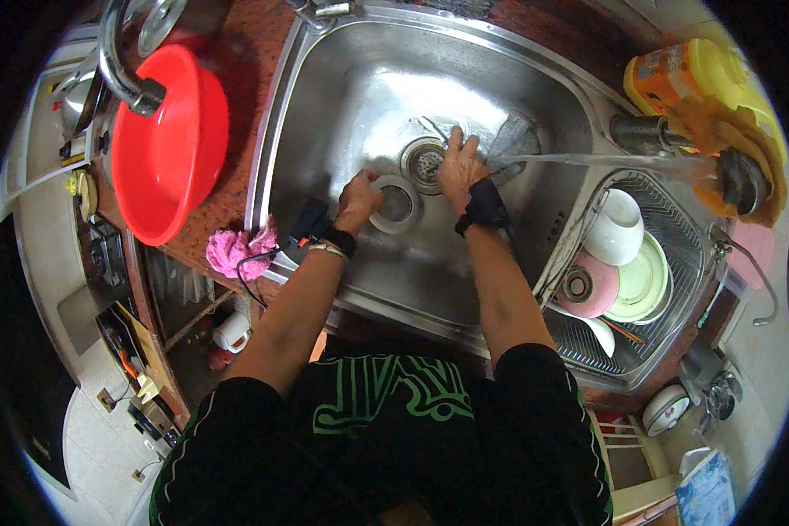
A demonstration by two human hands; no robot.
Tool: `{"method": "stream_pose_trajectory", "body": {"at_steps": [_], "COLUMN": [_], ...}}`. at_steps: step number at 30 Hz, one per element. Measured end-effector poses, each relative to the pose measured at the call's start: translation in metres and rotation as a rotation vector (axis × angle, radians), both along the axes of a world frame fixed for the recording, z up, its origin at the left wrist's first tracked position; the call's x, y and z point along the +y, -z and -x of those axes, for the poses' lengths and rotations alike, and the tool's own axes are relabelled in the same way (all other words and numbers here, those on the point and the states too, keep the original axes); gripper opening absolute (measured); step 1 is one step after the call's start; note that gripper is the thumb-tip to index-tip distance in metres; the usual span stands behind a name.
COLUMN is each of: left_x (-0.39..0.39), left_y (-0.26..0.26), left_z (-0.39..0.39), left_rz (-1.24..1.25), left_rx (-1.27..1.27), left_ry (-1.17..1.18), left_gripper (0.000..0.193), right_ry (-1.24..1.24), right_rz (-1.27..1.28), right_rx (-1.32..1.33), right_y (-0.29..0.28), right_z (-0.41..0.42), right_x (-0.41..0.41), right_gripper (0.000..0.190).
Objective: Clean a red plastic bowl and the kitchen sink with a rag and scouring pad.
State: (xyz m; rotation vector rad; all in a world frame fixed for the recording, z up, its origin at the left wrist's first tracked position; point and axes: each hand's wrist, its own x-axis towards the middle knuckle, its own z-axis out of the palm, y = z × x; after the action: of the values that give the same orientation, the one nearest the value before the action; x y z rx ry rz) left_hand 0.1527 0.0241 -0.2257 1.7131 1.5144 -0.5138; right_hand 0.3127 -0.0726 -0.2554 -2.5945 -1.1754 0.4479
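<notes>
My left hand grips the rim of a round metal sink strainer at the left of the drain. Beside the drain's right edge is my right hand, fingers bent over a thin light-coloured utensil whose end shows past the fingertips; whether the fingers are closed on it, I cannot tell. The drain opening lies between both hands in the steel sink. A grey mesh cloth or pad rests on the basin floor right of my right hand. A stream of water crosses from the right towards that hand.
At the left stand a red plastic basin under a curved faucet and a pink cloth on the sink's corner. A wire dish rack with a white bowl and plates is at the right, below a yellow container.
</notes>
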Motion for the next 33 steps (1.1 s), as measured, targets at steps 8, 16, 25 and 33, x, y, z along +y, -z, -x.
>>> {"method": "stream_pose_trajectory", "body": {"at_steps": [8,16,25,33], "left_x": [-0.002,-0.008,-0.037,-0.049], "left_y": [0.01,-0.047,-0.108,-0.107], "left_z": [-0.006,0.0,0.055,0.09], "left_rz": [-0.046,0.016,-0.195,-0.467], "left_rx": [-0.038,-0.064,-0.448,-0.692], "left_ry": [0.051,0.42,0.275,0.06], "left_gripper": [0.038,0.039,0.037,0.039], "right_ry": [0.069,0.075,-0.146,-0.261], "right_rz": [-0.065,-0.047,0.078,0.419], "right_rx": [0.037,0.168,0.015,0.184], "right_y": [0.015,-0.017,0.012,-0.026], "right_z": [-0.004,-0.005,-0.024,0.005], "right_x": [-0.009,-0.035,-0.032,-0.024], "right_gripper": [0.056,0.038,0.023,0.018]}}
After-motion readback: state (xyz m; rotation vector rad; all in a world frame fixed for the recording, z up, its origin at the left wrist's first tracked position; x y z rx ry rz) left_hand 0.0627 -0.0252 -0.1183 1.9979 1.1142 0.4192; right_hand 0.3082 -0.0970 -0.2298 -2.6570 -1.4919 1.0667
